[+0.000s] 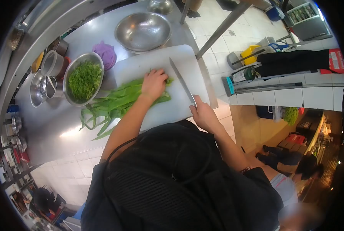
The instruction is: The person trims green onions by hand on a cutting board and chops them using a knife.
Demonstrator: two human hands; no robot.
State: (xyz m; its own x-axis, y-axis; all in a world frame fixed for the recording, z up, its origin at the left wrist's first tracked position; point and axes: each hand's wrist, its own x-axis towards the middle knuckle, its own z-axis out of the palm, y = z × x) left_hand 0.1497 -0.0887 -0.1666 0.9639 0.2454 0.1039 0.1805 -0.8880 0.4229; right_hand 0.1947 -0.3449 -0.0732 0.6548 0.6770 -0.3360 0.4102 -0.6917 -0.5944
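Pressing greens (118, 102) flat, left hand (154, 82); right hand (203, 115) seemingly gripping knife (182, 82).

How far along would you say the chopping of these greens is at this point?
Done: a steel bowl holds chopped greens. In hand: the left hand pins a bunch of long green stalks on the cutting board; the right hand grips the knife. Left: most of the bunch looks uncut.
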